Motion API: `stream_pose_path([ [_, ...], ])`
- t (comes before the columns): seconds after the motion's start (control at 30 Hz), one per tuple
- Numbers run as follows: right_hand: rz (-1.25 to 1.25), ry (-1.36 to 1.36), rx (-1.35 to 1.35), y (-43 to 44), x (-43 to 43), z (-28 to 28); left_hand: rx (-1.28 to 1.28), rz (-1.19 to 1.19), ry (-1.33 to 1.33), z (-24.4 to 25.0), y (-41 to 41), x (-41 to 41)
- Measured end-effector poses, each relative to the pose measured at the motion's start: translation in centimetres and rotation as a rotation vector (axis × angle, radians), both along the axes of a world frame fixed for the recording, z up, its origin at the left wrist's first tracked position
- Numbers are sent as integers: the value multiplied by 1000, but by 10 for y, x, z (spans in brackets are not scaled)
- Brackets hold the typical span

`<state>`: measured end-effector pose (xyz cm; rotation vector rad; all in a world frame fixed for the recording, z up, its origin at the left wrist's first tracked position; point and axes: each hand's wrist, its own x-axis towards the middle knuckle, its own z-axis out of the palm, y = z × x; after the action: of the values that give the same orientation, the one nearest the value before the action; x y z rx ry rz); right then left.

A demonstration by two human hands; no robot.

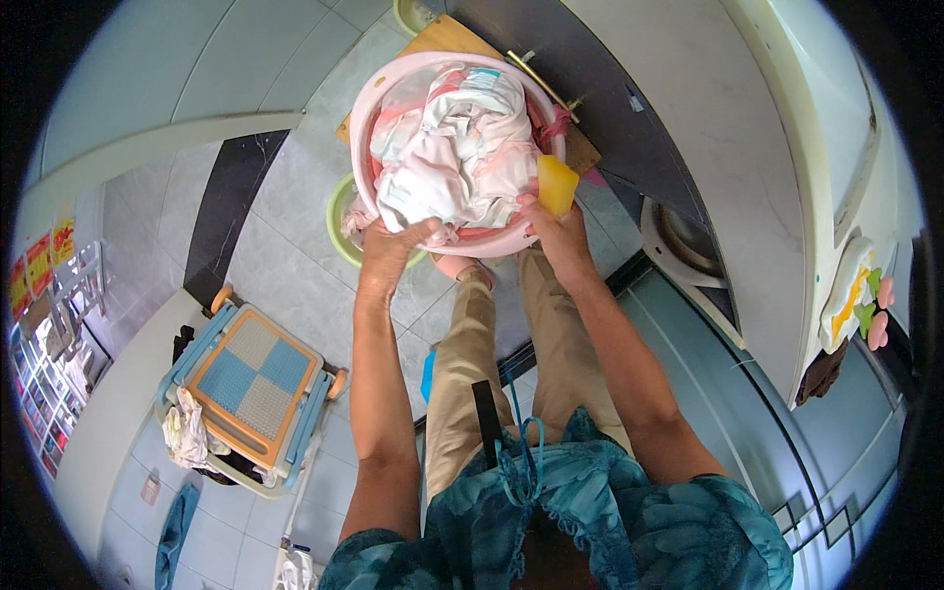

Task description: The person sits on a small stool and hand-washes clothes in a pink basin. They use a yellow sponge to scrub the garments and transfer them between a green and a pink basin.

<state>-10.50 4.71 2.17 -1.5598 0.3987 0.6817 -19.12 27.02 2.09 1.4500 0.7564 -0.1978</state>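
Note:
A round pink plastic basin (363, 110) full of wet-looking white and pink cloth laundry (472, 147) is in front of me. My left hand (394, 247) grips its near left rim, with the thumb over the edge by the cloth. At the near right rim my right hand (553, 236) holds a yellow block, perhaps a bar of soap (557, 184), between fingers and basin edge. The underside of the basin and some fingers are hidden. A wooden board or stool (450, 37) shows behind and below the basin.
A green basin (335, 228) with pink cloth stands on the floor at the left, partly under the pink one. A dark cabinet with a brass handle (542, 77) borders the right. A folding plastic stool or lid (254, 369) over a basket lies lower left.

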Motion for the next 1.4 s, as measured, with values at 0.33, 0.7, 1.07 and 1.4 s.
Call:
stream_pose_path([
  [0.33, 35, -246, -188, -12, -32, -27, 525, 163, -199, 80, 7, 52],
  [0.7, -133, -225, -235, 15, -29, -35, -260, 602, -347, 234, -25, 56],
  [1.07, -325, -17, 570, 18, 41, 37, 123, 421, -191, 172, 9, 13],
  [1.4, 357, -157, 326, 84, -25, 65, -1112, 601, -34, -1, 1, -2],
])
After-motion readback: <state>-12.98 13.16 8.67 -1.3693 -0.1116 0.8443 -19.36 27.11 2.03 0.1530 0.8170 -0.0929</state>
